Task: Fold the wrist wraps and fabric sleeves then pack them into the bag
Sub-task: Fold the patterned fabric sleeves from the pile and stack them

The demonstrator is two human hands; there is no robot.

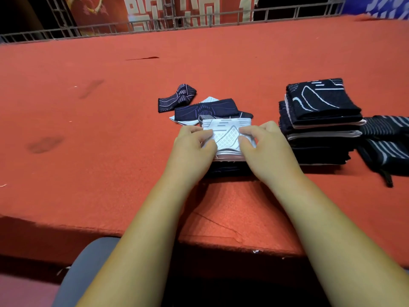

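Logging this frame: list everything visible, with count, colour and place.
white patterned knit sleeve: one, white, centre, held
low folded pile: one, dark, beneath that sleeve
loose patterned fabric sleeves: two, navy, just behind
pale fabric piece: one, white, under those
tall folded fabric stack: one, dark and white, right
striped fabric item: one, dark, far right edge
felt-covered table: one, red
metal railing: one, grey, far edge
left hand: one, pinching the sleeve's left side
right hand: one, pinching its right side
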